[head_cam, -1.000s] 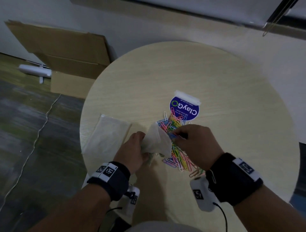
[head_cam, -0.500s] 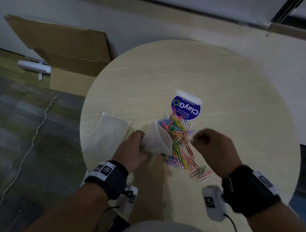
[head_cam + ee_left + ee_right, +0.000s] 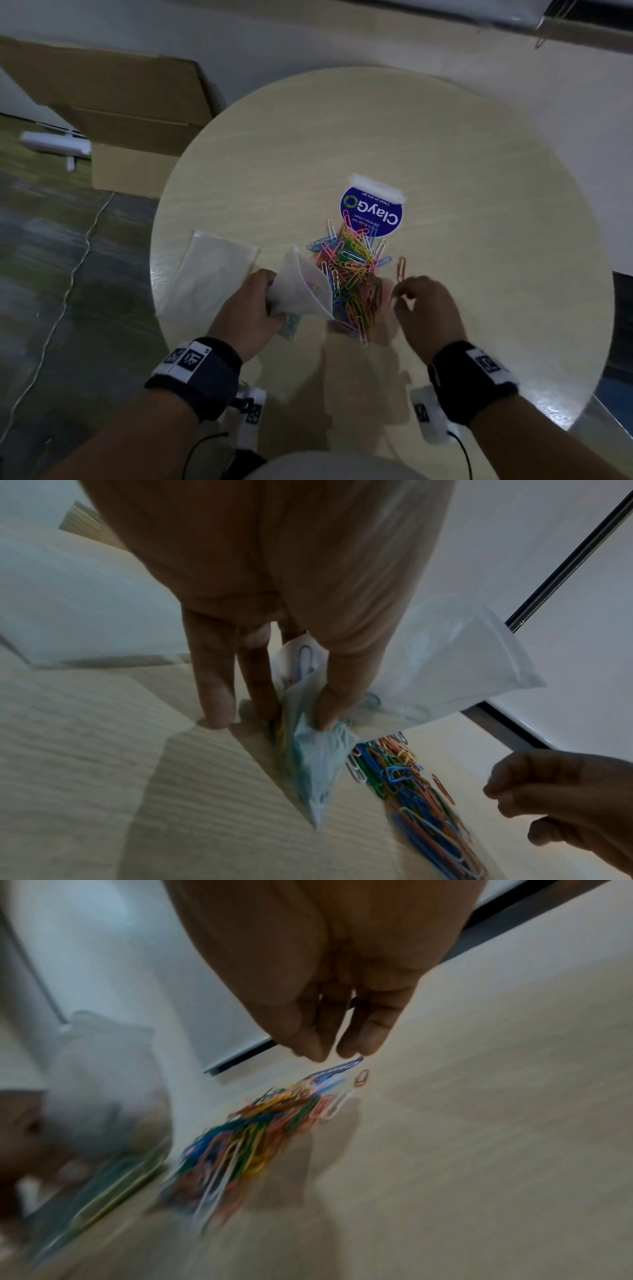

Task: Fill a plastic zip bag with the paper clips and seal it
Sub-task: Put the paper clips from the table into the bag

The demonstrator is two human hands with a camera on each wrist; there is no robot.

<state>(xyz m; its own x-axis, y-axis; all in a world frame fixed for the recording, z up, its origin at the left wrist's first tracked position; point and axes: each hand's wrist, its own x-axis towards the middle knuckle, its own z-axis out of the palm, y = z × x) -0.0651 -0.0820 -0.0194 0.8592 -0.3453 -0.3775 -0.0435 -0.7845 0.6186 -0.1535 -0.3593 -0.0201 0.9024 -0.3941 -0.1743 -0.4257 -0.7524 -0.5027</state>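
Plastic zip bag (image 3: pixel 301 291) pinched in left hand (image 3: pixel 246 315), mouth gaping twd the paper clips (image 3: pixel 352 274) heaped on table (image 3: pixel 445 154). Right hand (image 3: pixel 424 311) loose, empty, beside heap. Wrist cam only: clips already inside. 1 stray orange clip (image 3: pixel 401 269), 1 spare bag (image 3: pixel 209 270).

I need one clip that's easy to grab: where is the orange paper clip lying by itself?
In the head view, the orange paper clip lies alone on the table, right of the pile, just beyond the right hand.

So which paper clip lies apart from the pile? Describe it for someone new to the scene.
On the round table, find the paper clip pile below the blue sticker. Off its right edge, just beyond the right hand, lies the lone orange clip, apart from the pile.
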